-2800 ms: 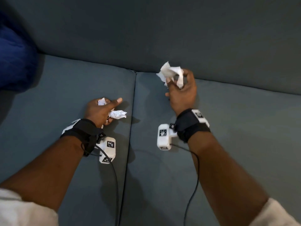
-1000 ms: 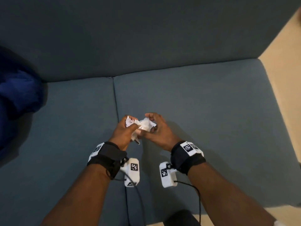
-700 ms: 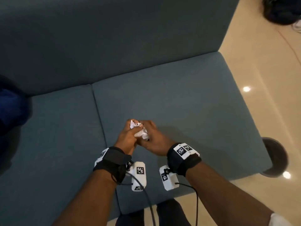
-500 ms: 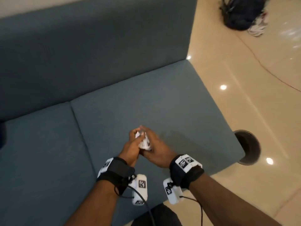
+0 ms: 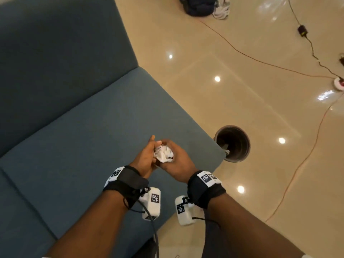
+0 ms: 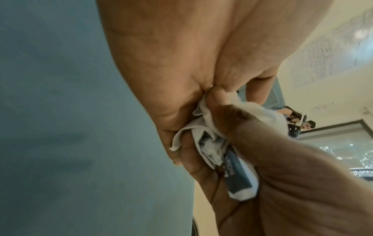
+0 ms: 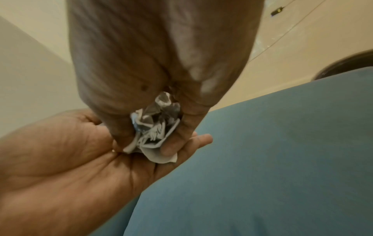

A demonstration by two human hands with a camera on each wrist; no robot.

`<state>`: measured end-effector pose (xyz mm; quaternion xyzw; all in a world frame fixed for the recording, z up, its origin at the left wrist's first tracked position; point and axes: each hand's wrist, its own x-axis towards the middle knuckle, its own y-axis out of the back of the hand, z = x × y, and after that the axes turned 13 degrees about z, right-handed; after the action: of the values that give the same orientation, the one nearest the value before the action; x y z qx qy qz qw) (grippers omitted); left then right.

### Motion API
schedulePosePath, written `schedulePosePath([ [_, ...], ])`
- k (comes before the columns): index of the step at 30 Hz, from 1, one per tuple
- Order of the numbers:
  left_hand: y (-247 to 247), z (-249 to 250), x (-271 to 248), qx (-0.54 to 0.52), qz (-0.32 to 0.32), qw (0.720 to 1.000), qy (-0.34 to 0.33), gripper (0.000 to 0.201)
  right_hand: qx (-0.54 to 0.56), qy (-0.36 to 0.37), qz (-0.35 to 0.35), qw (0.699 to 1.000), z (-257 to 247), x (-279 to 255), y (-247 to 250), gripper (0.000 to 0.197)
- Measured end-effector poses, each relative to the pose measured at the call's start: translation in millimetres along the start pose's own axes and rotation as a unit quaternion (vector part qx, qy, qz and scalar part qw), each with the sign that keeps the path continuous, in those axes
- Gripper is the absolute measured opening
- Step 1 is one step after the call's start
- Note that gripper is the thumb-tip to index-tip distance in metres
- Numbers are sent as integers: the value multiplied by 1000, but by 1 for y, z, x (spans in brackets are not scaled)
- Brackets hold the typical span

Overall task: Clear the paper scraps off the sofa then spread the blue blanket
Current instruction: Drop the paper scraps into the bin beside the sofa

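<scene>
Right hand [image 5: 179, 164] curls round the scraps [image 5: 163, 154]; left hand [image 5: 144, 161], fingers straight, presses them. Loose edges could drop short of the bin [image 5: 242, 155] beyond the hands.

You were in what looked like an office or lab lounge rather than a home. The teal sofa [image 5: 93, 127] stood on a glossy beige tiled floor [image 5: 242, 101] that mirrored rows of ceiling spotlights. Just off the sofa's right-hand corner sat a round dark bin [image 5: 232, 144]. Thin cables [image 5: 260, 61] trailed loose across the tiles, one running through a black adapter [image 5: 302, 31], and a dark bag [image 5: 199, 6] lay at the far side. Your left wrist view caught a pale wall panel [image 6: 333, 52] covered in small marks, and another person [image 6: 300, 123] in the background.
</scene>
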<state>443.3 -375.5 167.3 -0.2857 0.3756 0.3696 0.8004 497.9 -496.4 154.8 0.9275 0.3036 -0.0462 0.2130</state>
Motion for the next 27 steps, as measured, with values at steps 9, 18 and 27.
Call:
schedulePosePath([
  [9,-222,-91,87,112,55,991,-44,39,-22,-58,14,998,138,83,199,45],
  [18,-314,-188,191,524,46,827,-196,26,-137,-187,119,965,341,152,324,46],
  [27,-313,-224,255,619,56,730,-284,23,-118,-349,100,924,486,169,283,62],
])
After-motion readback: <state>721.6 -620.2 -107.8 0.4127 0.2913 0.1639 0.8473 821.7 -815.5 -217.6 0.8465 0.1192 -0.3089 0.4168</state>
